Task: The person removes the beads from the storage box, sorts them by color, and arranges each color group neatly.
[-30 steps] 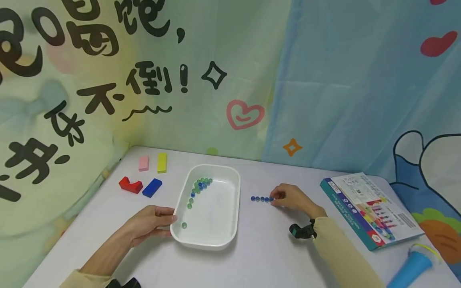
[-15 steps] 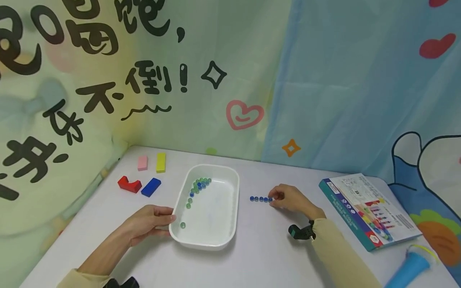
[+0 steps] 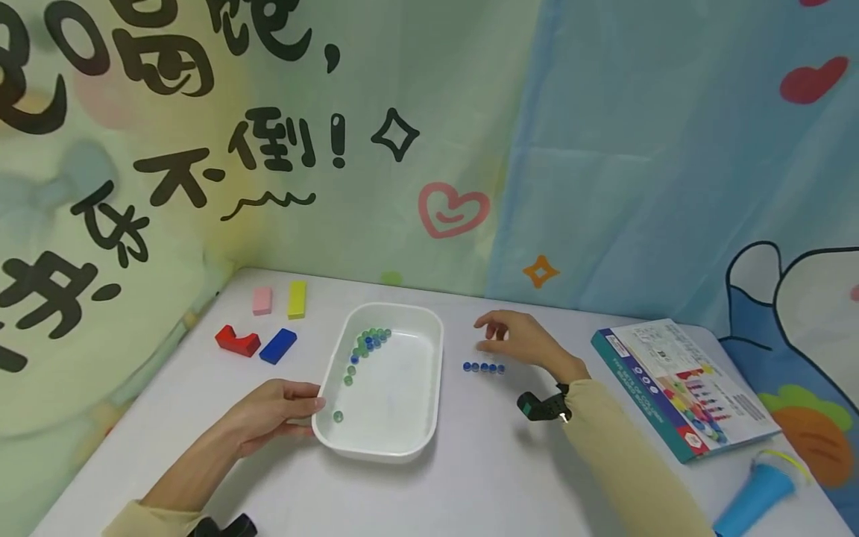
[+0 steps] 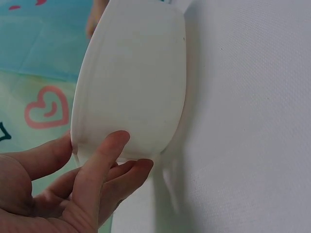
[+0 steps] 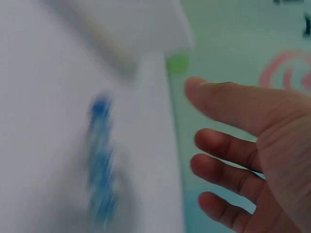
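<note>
A white tray (image 3: pixel 376 440) holds green and blue glass marbles (image 3: pixel 367 343), gathered mostly along its upper left side, with one green marble lower down. My left hand (image 3: pixel 271 414) grips the tray's left edge; the left wrist view shows the fingers (image 4: pixel 124 182) against its outer wall, the tray tilted. To the right of the tray, a short row of blue marbles (image 3: pixel 484 368) lies on the table. Just above that row hovers my right hand (image 3: pixel 526 343), its fingers loosely bent and nothing between them. In the right wrist view the row is blurred.
Left of the tray lie a pink block (image 3: pixel 262 300), a yellow block (image 3: pixel 297 300), a red curved block (image 3: pixel 237 341) and a blue block (image 3: pixel 278 347). A flat boxed toy set (image 3: pixel 684 388) and a blue cone-shaped object (image 3: pixel 754 496) stand at the right. A printed curtain hangs behind the table.
My right hand has let go of the marble at the row's right end and lifted up and slightly left. The left hand keeps hold of the tray.
</note>
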Action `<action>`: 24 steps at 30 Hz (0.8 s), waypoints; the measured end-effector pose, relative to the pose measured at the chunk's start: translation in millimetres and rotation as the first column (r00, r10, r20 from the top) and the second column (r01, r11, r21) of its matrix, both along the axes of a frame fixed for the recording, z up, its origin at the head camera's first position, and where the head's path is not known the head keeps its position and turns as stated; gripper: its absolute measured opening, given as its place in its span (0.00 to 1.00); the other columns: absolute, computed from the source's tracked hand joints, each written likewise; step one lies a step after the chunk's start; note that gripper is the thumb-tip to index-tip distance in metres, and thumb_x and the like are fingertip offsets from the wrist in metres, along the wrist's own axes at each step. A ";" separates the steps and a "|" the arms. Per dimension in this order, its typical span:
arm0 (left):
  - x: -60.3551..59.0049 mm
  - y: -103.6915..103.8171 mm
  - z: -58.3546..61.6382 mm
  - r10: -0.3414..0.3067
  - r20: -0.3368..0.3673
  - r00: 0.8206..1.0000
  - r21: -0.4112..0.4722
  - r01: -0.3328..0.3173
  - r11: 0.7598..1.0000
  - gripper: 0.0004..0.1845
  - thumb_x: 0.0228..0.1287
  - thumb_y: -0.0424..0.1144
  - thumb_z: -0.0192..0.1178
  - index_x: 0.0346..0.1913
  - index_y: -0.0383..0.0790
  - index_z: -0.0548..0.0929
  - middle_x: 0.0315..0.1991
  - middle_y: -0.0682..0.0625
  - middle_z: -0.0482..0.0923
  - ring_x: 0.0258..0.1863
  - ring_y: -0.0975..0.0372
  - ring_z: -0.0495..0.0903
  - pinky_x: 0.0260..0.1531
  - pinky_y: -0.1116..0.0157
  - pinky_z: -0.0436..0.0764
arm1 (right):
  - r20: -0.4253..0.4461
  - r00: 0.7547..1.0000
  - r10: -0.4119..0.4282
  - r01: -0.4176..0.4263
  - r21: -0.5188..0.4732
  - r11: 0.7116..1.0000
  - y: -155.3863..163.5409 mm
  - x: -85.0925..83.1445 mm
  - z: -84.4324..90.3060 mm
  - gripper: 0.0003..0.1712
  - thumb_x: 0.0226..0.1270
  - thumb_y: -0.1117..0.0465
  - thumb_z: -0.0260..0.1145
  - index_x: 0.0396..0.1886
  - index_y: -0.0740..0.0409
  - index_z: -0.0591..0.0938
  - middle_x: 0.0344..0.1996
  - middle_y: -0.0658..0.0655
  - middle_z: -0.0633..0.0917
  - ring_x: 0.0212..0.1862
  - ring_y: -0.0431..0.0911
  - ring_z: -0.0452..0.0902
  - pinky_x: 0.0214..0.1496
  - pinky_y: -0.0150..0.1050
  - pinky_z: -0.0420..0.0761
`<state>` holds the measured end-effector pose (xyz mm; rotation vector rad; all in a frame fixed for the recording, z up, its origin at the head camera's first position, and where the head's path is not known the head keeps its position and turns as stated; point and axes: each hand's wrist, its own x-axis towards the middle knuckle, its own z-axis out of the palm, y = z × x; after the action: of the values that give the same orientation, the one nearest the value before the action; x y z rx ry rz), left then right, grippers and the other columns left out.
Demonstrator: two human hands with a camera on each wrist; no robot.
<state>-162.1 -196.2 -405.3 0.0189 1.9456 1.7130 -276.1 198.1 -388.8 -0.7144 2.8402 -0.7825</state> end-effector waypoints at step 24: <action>0.3 -0.9 -1.3 -0.006 -0.007 1.000 0.041 0.007 0.999 0.33 0.66 0.38 0.62 0.65 0.19 0.65 0.56 0.33 0.78 0.47 0.58 0.83 0.46 0.61 0.86 | 0.103 0.981 0.165 -0.189 0.313 0.931 -198.5 -6.1 -14.7 0.16 0.57 0.58 0.74 0.45 0.41 0.86 0.44 0.43 0.85 0.45 0.39 0.76 0.48 0.34 0.79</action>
<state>-161.8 -197.0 -406.6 0.0460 1.9133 1.7502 -282.2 -0.3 -403.5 -0.8518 2.6914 -0.3006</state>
